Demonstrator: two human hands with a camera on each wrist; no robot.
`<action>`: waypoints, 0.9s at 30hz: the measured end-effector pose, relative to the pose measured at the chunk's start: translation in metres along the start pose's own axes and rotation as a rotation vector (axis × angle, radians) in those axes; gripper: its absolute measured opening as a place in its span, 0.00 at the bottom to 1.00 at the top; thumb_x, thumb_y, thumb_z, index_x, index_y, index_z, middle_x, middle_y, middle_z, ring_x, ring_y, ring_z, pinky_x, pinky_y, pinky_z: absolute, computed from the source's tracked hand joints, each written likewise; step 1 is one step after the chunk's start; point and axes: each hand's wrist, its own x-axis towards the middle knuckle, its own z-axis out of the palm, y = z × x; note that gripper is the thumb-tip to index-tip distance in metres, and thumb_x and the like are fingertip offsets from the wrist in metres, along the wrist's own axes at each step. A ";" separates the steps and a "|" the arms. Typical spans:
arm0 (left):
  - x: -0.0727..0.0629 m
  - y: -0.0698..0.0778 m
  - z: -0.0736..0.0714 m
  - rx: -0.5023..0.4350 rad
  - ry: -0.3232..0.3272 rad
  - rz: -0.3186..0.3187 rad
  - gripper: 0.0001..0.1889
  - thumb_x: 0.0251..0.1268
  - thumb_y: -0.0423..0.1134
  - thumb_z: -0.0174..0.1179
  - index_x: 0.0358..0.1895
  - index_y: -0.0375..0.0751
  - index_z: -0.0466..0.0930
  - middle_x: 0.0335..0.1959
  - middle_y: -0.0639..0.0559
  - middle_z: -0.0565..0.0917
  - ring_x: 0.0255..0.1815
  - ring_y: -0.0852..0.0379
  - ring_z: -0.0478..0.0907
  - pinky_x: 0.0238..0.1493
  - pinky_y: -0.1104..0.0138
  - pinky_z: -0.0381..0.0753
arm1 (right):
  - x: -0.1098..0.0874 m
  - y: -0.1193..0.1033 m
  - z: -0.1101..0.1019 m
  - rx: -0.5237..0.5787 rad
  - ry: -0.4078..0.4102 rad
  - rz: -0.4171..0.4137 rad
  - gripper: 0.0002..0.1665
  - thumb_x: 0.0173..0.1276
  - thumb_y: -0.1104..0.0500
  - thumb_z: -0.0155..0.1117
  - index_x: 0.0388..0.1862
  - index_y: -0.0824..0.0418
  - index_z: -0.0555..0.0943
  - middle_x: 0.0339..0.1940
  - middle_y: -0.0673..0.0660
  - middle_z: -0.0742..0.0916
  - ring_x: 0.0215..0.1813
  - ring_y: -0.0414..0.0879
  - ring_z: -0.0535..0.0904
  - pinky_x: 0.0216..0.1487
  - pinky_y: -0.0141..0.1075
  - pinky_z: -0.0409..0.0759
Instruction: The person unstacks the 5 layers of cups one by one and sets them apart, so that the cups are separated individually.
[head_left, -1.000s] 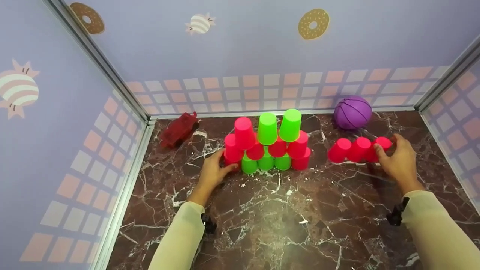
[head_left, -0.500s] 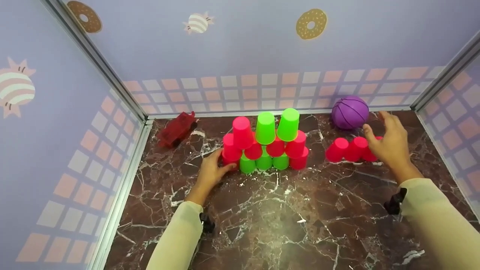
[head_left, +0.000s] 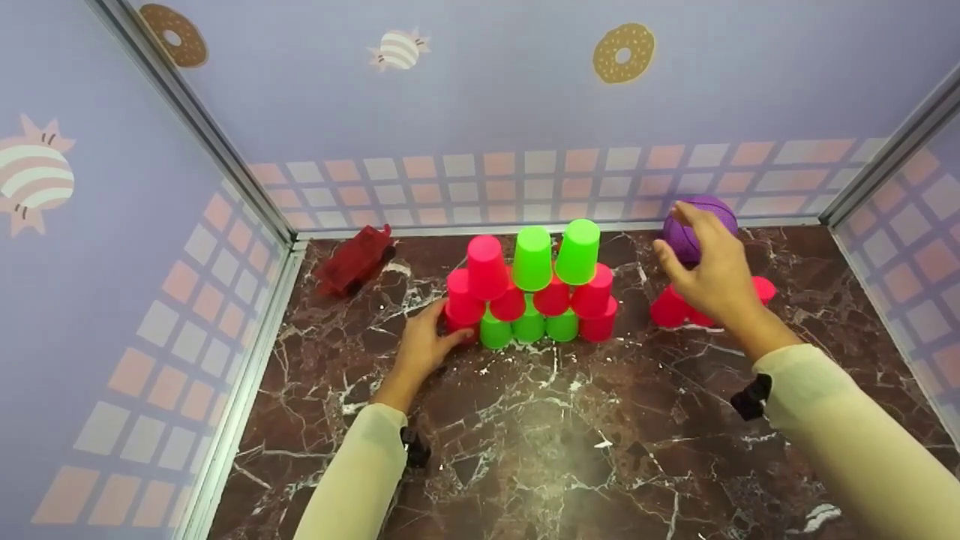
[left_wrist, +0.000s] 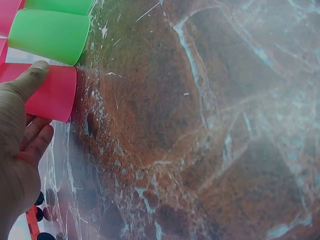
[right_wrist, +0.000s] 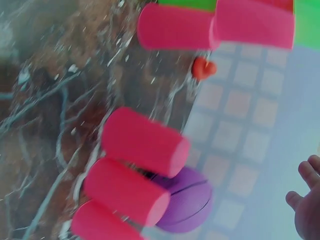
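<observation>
With fingers (left_wrist: 41,144) and thumb of the left hand (head_left: 420,346) clamped round a bottom-row red cup (left_wrist: 57,95), holds on at the left corner of a red and green cup pyramid (head_left: 533,262), centre of the head view. Rises in three rows: five cups, four red ones, then one red and two green. At centre right, hovers with the right hand (head_left: 711,279), fingers apart and softly bent, overlapping a purple ball (right_wrist: 192,206) and partly covering three loose red cups (right_wrist: 125,191) in a line. Shows a red toy (head_left: 356,261) left of centre, on the marbled table (head_left: 540,457). Hard to identify in the blurred right wrist view: a small orange thing (right_wrist: 201,69), upper middle.
</observation>
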 end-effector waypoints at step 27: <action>0.000 0.001 0.000 0.017 -0.003 -0.016 0.34 0.61 0.45 0.83 0.70 0.38 0.83 0.61 0.38 0.92 0.64 0.38 0.90 0.69 0.46 0.87 | 0.002 -0.059 0.051 0.042 -0.134 -0.144 0.46 0.78 0.51 0.75 0.85 0.69 0.67 0.77 0.72 0.82 0.66 0.68 0.87 0.77 0.63 0.79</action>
